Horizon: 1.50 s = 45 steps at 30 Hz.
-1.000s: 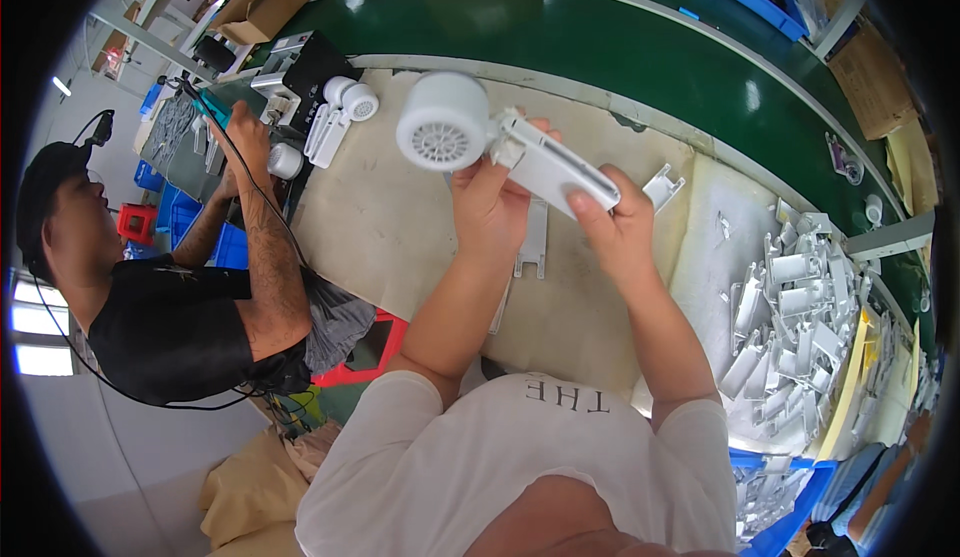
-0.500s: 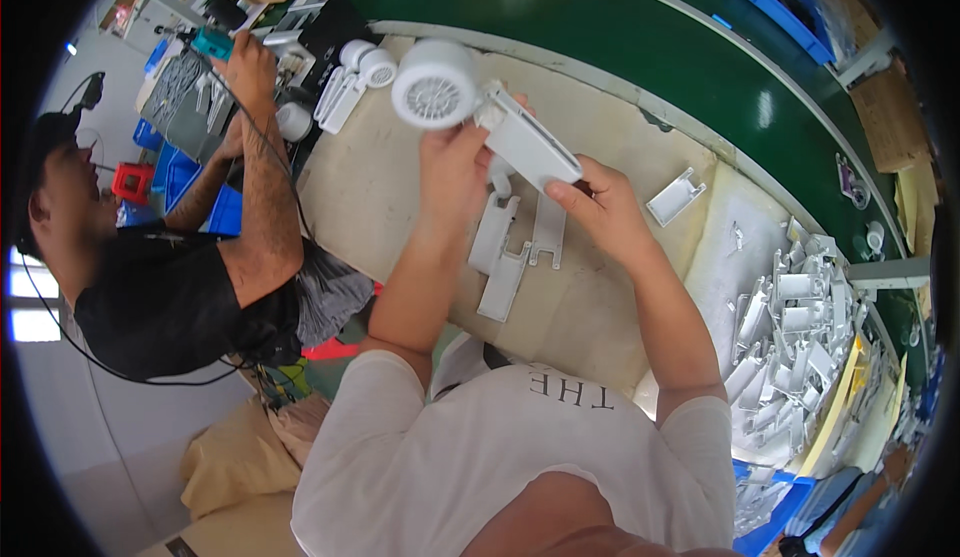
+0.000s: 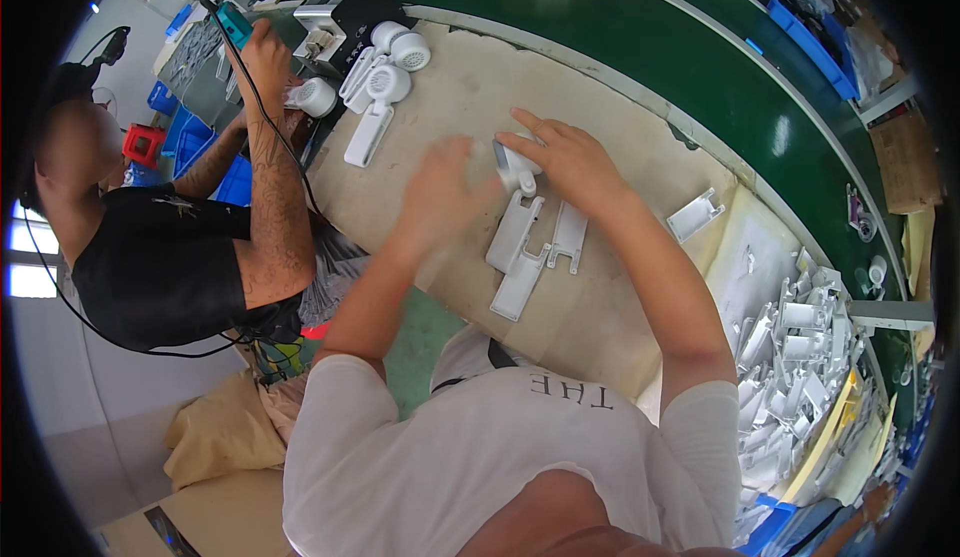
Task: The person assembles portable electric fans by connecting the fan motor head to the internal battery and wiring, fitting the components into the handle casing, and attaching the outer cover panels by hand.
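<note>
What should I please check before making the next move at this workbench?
1. Right hand at the white fan head: ok, fingers are over it.
2. Its grip secure: cannot tell; the fingers hide the contact.
3. Left hand touching the fan head: cannot tell; the hand is blurred.
4. Space beside the fan head clear: not ok; white handle shells lie there.
5. White handheld fan apart from both hands: ok.
6. Co-worker's hand well apart: ok.
</note>
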{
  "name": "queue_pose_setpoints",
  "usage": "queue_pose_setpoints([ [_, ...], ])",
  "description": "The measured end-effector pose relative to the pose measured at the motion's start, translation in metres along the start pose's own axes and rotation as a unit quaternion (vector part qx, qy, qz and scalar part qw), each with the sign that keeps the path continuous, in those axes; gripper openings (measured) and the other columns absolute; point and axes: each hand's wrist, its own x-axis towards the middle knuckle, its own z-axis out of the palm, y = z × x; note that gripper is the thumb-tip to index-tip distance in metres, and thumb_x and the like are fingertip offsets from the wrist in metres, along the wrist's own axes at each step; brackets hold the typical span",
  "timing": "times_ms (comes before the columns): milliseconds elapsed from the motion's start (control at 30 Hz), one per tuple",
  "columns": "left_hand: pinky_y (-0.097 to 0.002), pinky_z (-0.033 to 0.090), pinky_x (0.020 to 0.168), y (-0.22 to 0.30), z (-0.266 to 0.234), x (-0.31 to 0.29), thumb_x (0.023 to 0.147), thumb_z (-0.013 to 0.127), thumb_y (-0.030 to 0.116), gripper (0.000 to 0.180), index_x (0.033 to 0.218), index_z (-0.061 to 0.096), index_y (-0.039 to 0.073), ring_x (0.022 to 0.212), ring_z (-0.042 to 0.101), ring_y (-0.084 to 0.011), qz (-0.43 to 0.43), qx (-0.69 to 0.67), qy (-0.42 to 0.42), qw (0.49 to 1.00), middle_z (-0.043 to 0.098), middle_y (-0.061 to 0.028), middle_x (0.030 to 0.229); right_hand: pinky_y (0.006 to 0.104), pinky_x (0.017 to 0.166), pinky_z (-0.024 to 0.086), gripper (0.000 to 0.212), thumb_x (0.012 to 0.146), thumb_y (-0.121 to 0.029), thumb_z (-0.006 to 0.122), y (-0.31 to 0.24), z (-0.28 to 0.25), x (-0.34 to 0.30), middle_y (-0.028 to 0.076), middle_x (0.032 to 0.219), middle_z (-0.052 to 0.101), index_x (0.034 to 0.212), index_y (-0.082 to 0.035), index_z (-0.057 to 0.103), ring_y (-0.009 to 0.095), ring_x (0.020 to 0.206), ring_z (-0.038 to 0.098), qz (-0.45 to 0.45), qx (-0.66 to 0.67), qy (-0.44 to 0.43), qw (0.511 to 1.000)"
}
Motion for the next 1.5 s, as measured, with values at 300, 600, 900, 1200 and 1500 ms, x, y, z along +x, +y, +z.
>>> queue_pose_setpoints([
  [300,-0.0333,0.047,0.071,-0.011,0.042,-0.015,0.081,0.054,0.014,0.035,0.112,0.046,0.001,0.083,0.059,-0.0201,-0.052,-0.504,-0.204,0.837,0.058,-0.0087,0.091,0.0349,0.089,0.042,0.052,0.071,0.000,0.057,0.011,0.003,0.004,0.005,0.128,0.046,0.119,-0.019,0.049,0.029,0.106,0.051,-0.061,0.068,-0.023,0.996],
  [600,-0.0305,0.043,0.085,0.051,0.049,0.004,0.083,0.044,0.006,0.039,0.121,0.040,0.000,0.098,0.053,-0.0158,-0.003,-0.548,-0.216,0.808,0.053,-0.0084,0.108,0.0334,0.089,0.043,0.060,0.066,-0.012,0.069,0.027,-0.030,-0.049,0.009,0.121,0.043,0.121,-0.017,0.047,0.028,0.106,0.050,0.113,0.253,-0.005,0.961],
  [900,-0.0366,0.049,0.078,0.124,0.068,0.026,0.081,0.042,0.006,0.038,0.119,0.039,0.001,0.088,0.060,-0.0251,-0.081,-0.657,-0.382,0.645,0.056,-0.0135,0.102,0.0319,0.086,0.044,0.061,0.062,0.002,0.070,0.046,-0.086,-0.143,0.009,0.114,0.041,0.117,-0.017,0.049,0.026,0.104,0.050,0.246,0.195,0.149,0.938],
  [1200,-0.0365,0.052,0.061,0.164,0.064,0.033,0.089,0.042,0.025,0.027,0.103,0.048,0.003,0.070,0.062,-0.0261,-0.117,-0.692,-0.419,0.576,0.060,-0.0142,0.092,0.0389,0.091,0.043,0.072,0.076,-0.027,0.067,0.035,-0.086,-0.187,0.010,0.129,0.039,0.135,-0.010,0.029,0.024,0.113,0.046,0.340,0.679,0.195,0.621],
  [1500,-0.0337,0.053,0.056,0.165,0.056,0.031,0.088,0.042,0.023,0.029,0.106,0.050,0.001,0.062,0.061,-0.0218,-0.069,-0.692,-0.422,0.581,0.062,-0.0147,0.087,0.0385,0.086,0.045,0.084,0.074,-0.050,0.063,0.013,-0.080,-0.191,0.009,0.127,0.042,0.136,-0.007,0.025,0.024,0.111,0.047,0.198,0.815,0.136,0.528],
])
